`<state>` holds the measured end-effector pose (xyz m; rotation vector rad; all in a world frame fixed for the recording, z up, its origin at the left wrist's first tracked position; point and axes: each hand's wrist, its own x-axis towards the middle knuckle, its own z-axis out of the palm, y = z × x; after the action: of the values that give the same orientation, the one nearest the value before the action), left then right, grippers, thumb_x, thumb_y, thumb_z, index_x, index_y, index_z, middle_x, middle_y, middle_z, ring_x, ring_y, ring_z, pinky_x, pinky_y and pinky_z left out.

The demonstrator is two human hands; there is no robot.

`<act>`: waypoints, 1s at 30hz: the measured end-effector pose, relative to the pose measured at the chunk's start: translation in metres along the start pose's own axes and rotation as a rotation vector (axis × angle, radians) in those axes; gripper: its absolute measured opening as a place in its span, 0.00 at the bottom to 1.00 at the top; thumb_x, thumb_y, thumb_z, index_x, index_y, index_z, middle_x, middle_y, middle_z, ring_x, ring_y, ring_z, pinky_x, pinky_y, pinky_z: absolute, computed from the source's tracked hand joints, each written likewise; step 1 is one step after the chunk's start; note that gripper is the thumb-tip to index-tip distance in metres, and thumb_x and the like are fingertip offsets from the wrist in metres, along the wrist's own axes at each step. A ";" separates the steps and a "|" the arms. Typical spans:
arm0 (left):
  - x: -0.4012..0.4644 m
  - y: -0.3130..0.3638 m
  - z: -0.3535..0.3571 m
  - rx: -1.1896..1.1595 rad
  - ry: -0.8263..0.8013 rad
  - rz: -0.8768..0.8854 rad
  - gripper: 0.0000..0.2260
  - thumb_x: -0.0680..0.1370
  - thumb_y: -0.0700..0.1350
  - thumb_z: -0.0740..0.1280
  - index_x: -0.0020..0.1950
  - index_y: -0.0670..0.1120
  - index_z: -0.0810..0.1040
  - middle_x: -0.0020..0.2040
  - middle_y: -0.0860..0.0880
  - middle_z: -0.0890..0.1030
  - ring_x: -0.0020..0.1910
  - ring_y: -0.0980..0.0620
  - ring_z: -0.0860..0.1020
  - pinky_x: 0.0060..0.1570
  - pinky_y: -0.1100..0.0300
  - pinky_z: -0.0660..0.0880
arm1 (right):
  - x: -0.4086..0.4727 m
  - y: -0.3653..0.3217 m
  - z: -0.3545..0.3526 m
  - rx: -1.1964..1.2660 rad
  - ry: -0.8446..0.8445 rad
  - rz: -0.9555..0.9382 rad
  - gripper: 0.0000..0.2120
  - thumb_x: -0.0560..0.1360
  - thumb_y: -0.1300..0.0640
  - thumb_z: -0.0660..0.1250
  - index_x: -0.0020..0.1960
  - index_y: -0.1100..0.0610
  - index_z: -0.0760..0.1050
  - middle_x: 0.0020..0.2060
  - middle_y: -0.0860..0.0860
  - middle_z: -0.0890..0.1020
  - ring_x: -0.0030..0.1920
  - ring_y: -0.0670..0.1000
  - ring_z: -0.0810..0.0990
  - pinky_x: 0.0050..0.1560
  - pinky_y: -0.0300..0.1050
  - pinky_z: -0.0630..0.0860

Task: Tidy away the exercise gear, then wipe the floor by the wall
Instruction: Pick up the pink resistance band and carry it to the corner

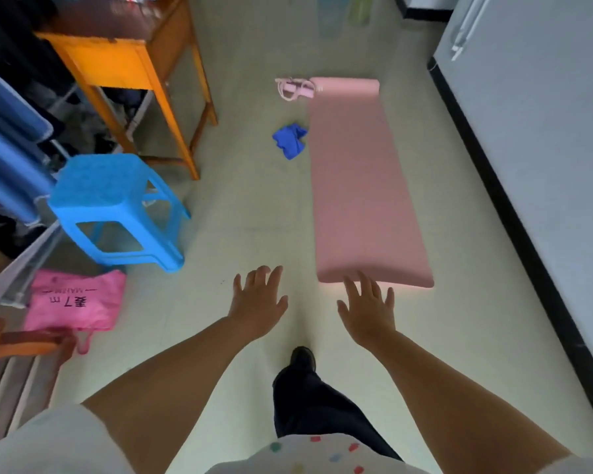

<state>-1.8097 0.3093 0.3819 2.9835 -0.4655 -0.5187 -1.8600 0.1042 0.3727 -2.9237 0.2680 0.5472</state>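
Note:
A pink exercise mat [356,186] lies unrolled on the pale floor, running away from me alongside the right wall. A pink skipping rope or resistance band [293,88] lies coiled at the mat's far left corner. A crumpled blue cloth [290,141] sits on the floor just left of the mat. My left hand [259,301] hovers with spread fingers, left of the mat's near end, holding nothing. My right hand [367,307] also has spread fingers, its tips overlapping the mat's near edge in view; contact cannot be told.
A blue plastic stool [113,206] and an orange wooden table [131,59] stand at the left. A pink bag [76,302] lies near a metal rack. A grey wall with black skirting [514,213] runs along the right. Slippers [343,12] lie far ahead.

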 end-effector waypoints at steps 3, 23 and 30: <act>0.055 -0.023 -0.029 -0.007 0.003 -0.059 0.27 0.81 0.56 0.52 0.77 0.49 0.49 0.74 0.47 0.58 0.72 0.47 0.60 0.73 0.46 0.52 | 0.070 -0.016 -0.035 -0.012 -0.020 -0.052 0.27 0.81 0.46 0.49 0.77 0.48 0.47 0.78 0.51 0.47 0.77 0.52 0.47 0.74 0.61 0.47; 0.469 -0.288 -0.231 -0.061 0.056 -0.193 0.27 0.81 0.55 0.54 0.77 0.49 0.51 0.74 0.47 0.59 0.72 0.46 0.60 0.71 0.47 0.53 | 0.521 -0.240 -0.206 -0.003 -0.017 -0.138 0.26 0.82 0.46 0.48 0.78 0.47 0.47 0.77 0.49 0.47 0.77 0.51 0.47 0.74 0.59 0.44; 0.627 -0.324 -0.283 -0.059 -0.003 -0.066 0.27 0.81 0.54 0.54 0.77 0.49 0.51 0.73 0.46 0.59 0.71 0.45 0.60 0.70 0.48 0.54 | 0.658 -0.266 -0.250 -0.041 -0.080 -0.101 0.25 0.82 0.47 0.47 0.77 0.48 0.46 0.77 0.49 0.46 0.77 0.51 0.46 0.74 0.59 0.43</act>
<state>-1.0597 0.4313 0.4079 2.9506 -0.3464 -0.5323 -1.1168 0.2201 0.3905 -2.9258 0.1002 0.6601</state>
